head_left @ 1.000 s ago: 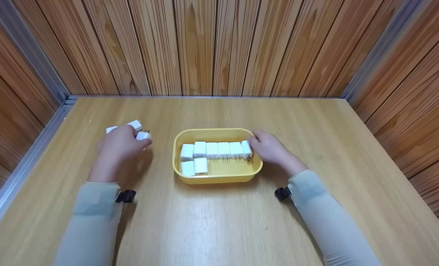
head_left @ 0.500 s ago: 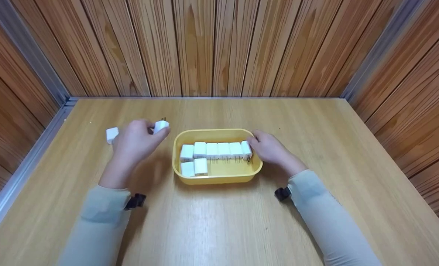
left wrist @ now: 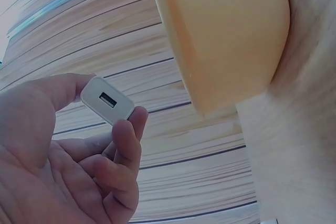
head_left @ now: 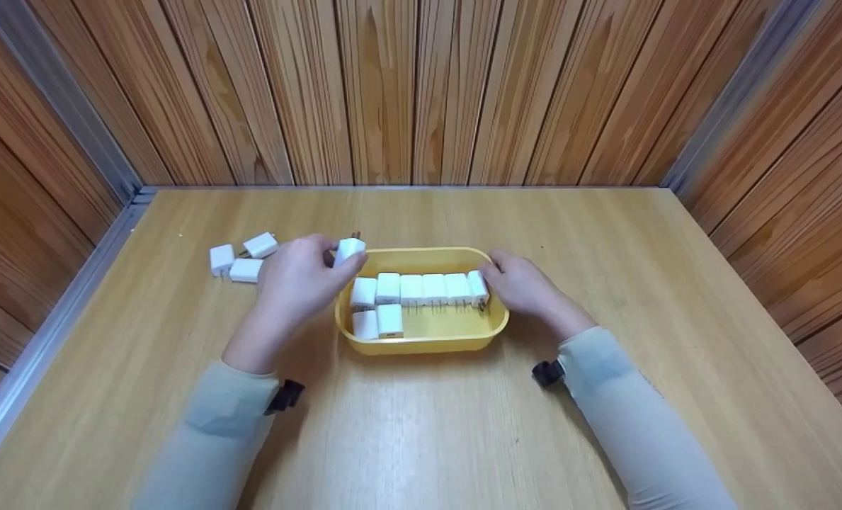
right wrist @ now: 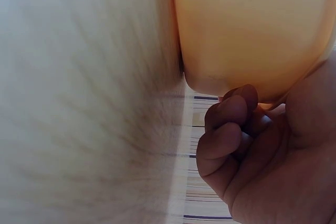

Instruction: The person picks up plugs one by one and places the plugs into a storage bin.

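My left hand (head_left: 304, 280) pinches a white USB charger (head_left: 350, 249) between thumb and fingers, at the left rim of the yellow tub (head_left: 421, 346). In the left wrist view the USB port of that charger (left wrist: 108, 100) faces the camera; its prongs point away from me in the head view. Inside the tub a back row of several white chargers (head_left: 411, 289) stands side by side, with two more chargers (head_left: 390, 320) in front at the left. At the tub's right end my right hand (head_left: 527, 285) grips the rim, fingers curled outside the wall (right wrist: 252, 35).
Three loose white chargers (head_left: 246, 270) lie on the wooden table (head_left: 421, 425) left of the tub. Wood-panelled walls (head_left: 378, 92) stand behind and at both sides. A black wrist strap piece (head_left: 285, 397) shows at the left cuff.
My left hand has lifted a charger from the loose group and carried it right to the tub's left rim. The right hand stays on the tub.
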A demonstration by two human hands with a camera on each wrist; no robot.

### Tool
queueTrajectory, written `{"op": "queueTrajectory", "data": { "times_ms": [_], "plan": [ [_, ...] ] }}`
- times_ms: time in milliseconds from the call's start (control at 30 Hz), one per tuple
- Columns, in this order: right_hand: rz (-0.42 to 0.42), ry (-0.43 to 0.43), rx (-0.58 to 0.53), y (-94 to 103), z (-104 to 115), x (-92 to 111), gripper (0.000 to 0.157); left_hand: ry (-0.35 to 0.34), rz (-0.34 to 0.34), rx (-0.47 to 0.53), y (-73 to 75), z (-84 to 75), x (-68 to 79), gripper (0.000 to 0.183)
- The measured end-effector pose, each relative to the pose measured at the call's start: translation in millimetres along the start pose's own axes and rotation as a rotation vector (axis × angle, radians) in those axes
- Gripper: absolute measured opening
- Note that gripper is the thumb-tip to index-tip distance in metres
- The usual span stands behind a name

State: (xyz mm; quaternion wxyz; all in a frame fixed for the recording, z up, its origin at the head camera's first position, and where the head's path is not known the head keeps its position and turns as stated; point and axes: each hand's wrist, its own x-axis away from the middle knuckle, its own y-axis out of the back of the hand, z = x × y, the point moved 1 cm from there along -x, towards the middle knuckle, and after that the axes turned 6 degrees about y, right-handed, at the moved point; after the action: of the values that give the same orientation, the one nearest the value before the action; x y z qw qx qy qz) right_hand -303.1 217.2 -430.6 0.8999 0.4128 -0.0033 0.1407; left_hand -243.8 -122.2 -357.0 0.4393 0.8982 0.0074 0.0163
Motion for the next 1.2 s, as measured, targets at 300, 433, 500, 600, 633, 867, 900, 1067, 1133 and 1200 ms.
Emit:
{"op": "queueTrajectory", "data": {
  "times_ms": [300, 433, 500, 600, 633, 867, 900, 1067, 1133, 1200],
  "plan": [
    [0.002, 0.012, 0.008, -0.1, 0, 0, 0.052, -0.032, 0.019, 0.017, -12.7, -8.4, -0.7, 0.057],
    [0.002, 0.01, -0.003, -1.0, 0, -1, 0.056, -0.067, 0.009, -0.002, -20.2, -12.8, 0.5, 0.061],
    [-0.001, 0.016, -0.002, -1.3, -1, 0, 0.057, -0.09, -0.002, -0.024, -24.1, -15.1, 1.3, 0.059],
    [-0.007, 0.036, 0.019, -1.3, -2, 0, 0.058, -0.12, -0.014, -0.057, -30.6, -19.0, 2.0, 0.054],
    [-0.008, 0.043, 0.028, -1.2, -2, -1, 0.058, -0.129, -0.017, -0.071, -32.9, -20.4, 2.4, 0.052],
    [-0.011, 0.047, 0.035, -0.5, -3, -1, 0.057, -0.162, 0.014, -0.164, -49.3, -30.7, 4.0, 0.042],
    [-0.01, 0.045, 0.033, -0.4, -3, -1, 0.057, -0.165, 0.021, -0.174, -51.8, -32.2, 3.9, 0.042],
    [-0.007, 0.032, 0.033, 0.5, -4, 0, 0.058, -0.181, 0.049, -0.23, -63.3, -36.8, 4.0, 0.045],
    [-0.005, 0.03, 0.036, 0.8, -4, 0, 0.058, -0.178, 0.068, -0.237, -67.2, -37.6, 4.2, 0.045],
    [-0.004, 0.027, 0.037, 0.8, -3, 0, 0.058, -0.168, 0.089, -0.243, -70.3, -39.0, 4.7, 0.044]
  ]
}}
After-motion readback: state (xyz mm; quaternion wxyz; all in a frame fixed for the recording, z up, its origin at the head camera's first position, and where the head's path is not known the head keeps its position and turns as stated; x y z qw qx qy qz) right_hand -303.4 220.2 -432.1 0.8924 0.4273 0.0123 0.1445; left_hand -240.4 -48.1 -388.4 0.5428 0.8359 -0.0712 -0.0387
